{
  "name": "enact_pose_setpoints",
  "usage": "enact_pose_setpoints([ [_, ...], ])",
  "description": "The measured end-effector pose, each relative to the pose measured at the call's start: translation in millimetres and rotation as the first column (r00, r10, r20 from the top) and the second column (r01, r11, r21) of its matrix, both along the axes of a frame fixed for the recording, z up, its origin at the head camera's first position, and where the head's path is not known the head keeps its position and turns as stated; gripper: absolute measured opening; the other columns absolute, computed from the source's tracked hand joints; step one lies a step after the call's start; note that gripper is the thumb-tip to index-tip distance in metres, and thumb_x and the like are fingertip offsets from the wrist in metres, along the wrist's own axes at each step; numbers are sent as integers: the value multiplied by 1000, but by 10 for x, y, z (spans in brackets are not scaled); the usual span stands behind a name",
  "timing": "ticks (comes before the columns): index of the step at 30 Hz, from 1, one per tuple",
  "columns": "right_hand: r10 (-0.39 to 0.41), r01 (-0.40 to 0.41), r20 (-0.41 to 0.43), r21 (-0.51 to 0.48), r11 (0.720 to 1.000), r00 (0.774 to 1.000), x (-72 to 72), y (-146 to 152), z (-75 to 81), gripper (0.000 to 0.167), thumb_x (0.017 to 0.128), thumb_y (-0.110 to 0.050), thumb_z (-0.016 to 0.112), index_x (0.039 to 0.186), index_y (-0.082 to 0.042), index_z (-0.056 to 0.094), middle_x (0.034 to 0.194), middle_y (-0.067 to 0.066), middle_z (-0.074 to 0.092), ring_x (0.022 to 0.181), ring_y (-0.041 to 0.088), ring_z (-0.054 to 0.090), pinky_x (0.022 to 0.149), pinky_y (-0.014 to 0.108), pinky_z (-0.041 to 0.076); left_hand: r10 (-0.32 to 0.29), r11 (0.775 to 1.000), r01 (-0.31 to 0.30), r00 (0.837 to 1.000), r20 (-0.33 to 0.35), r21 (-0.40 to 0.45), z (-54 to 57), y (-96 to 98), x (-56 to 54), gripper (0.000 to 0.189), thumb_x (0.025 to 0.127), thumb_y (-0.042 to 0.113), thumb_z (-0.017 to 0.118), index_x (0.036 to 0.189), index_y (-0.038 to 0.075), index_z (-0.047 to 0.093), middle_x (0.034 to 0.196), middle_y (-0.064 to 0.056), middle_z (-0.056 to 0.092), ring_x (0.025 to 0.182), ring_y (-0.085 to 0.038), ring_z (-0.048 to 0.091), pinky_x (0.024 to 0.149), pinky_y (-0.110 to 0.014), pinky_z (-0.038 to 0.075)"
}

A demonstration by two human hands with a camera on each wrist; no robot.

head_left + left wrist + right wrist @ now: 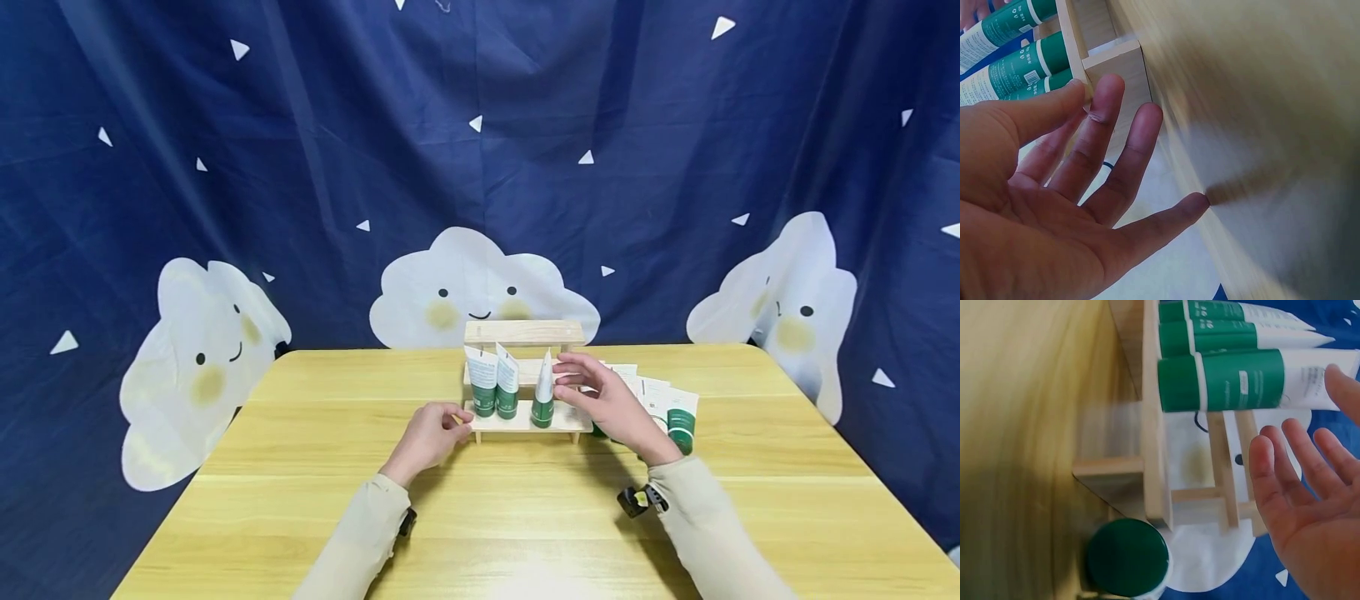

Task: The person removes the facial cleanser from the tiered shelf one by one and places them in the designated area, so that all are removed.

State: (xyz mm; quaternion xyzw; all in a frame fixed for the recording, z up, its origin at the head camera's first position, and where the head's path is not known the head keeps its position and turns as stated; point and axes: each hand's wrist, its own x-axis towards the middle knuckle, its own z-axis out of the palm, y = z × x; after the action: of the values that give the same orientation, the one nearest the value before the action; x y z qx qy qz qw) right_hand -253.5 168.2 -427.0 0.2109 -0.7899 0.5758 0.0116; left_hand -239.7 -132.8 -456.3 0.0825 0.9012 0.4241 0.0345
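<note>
A small stepped wooden display rack [522, 333] stands on the table. Three green-and-white squeeze tubes stand cap-down on its lowest step: a left tube [483, 392], a middle tube [507, 392] beside it, and a right tube [543, 404] set apart by a gap. My left hand [426, 437] pinches the left end of that step between thumb and index finger, the other fingers spread. My right hand [611, 408] is beside the right tube, fingers loosely bent and parted. In the right wrist view its thumb [1342, 390] overlaps the tube's white end; contact is unclear.
Several more tubes [681, 425] lie right of the rack, partly behind my right hand and forearm. One tube's green cap [1127, 557] faces the right wrist camera close to the rack's end. A dark blue curtain [480, 183] with clouds hangs behind the wooden table [495, 517].
</note>
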Motion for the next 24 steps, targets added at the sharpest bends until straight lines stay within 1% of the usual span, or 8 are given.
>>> enact_pose_setpoints([
  [6,-10,10,3,20,1000,1000,9,-73,-62,54,99,-15,68,149,-6,48,137,18,63,122,36,62,96,25,50,-14,1000,14,1000,3,6,-7,6,4,14,94,7,71,107,6,75,76,-1,69,67,-14,60,64,-30,46],
  [10,1,-1,-1,41,999,1000,18,-108,-88,50,99,-17,69,144,-6,51,132,17,65,118,32,64,96,28,51,-17,1000,17,1000,-7,8,-6,5,6,14,93,6,71,107,6,75,76,-2,69,67,-14,60,64,-31,46],
  [12,-12,12,-4,55,998,1000,22,-121,-95,41,98,-18,70,135,-8,55,123,14,66,111,28,65,93,28,53,-15,1000,15,1000,-6,7,-8,3,5,13,93,6,72,106,6,76,76,-2,69,67,-14,59,65,-31,46],
  [15,-32,34,-16,77,996,999,30,-135,-96,23,97,-21,71,111,-8,58,104,11,65,94,24,65,79,28,54,-12,1000,12,1000,-8,-2,-13,0,0,12,94,7,72,105,8,76,76,-2,70,67,-14,59,66,-31,46],
  [16,-36,37,-19,85,996,999,33,-138,-93,21,97,-22,71,104,-9,57,98,10,63,88,24,64,75,28,53,-12,1000,12,1000,-11,-1,-11,-1,-1,12,94,7,72,105,8,76,76,-2,70,67,-13,59,66,-31,46],
  [18,-35,37,-22,95,995,999,37,-145,-85,23,98,-24,71,94,-11,53,91,8,61,81,25,62,68,29,52,-10,1000,10,1000,-15,-1,-9,-4,-5,12,93,7,72,104,9,76,76,-1,70,67,-13,60,66,-31,46],
  [20,-32,36,-38,111,993,999,40,-148,-80,25,98,-27,71,91,-12,52,90,7,61,81,26,63,68,29,51,-10,1000,10,1000,-19,-2,-9,-8,-4,12,93,8,73,104,9,76,75,0,69,67,-13,60,66,-31,46],
  [24,-46,56,-77,144,988,996,49,-137,-71,25,98,-30,71,91,-14,53,91,4,64,85,23,66,71,31,53,-9,1000,9,1000,-12,-1,-13,-14,-6,12,93,7,72,104,9,76,76,0,69,67,-13,60,66,-31,47],
])
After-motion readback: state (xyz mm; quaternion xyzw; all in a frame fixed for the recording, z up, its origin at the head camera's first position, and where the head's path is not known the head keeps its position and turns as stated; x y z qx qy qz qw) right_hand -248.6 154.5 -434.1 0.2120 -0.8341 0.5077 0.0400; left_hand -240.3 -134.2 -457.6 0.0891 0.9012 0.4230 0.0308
